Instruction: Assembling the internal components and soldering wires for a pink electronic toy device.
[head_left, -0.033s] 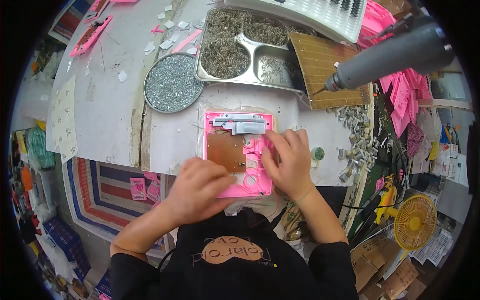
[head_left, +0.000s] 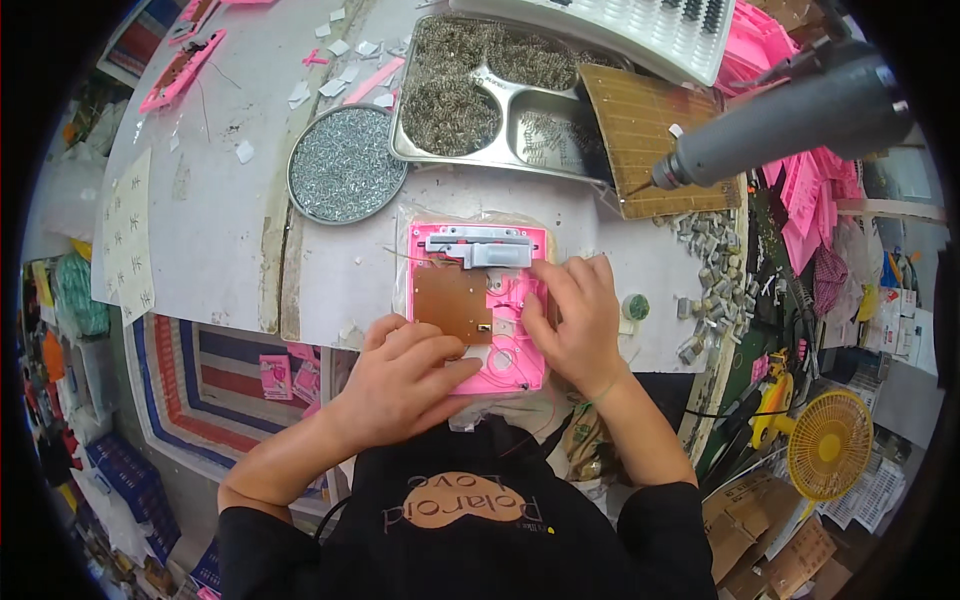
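A pink plastic casing [head_left: 478, 383] lies open side up in front of me. A brown circuit board [head_left: 445, 300] fills its left middle, and a light grey slotted part [head_left: 500, 254] sits across its far end. Thin wires run over the right half. My left hand [head_left: 395, 385] lies over the near left corner, fingers stretched out and touching the board's near edge; the casing under it is hidden. With thumb and fingers bent at the right wall, my right hand [head_left: 580, 330] grips the casing.
Beyond the casing stand a round dish of screws [head_left: 345, 165] and a metal tray [head_left: 455, 155] of springs. A grey electric screwdriver [head_left: 770, 125] hangs at the upper right over a brown board [head_left: 650, 130]. Small metal parts [head_left: 705, 270] lie at the table's right edge.
My left hand has lowered and come a little nearer to me, its fingers now spread and resting at the board's near edge. The right hand stays in place.
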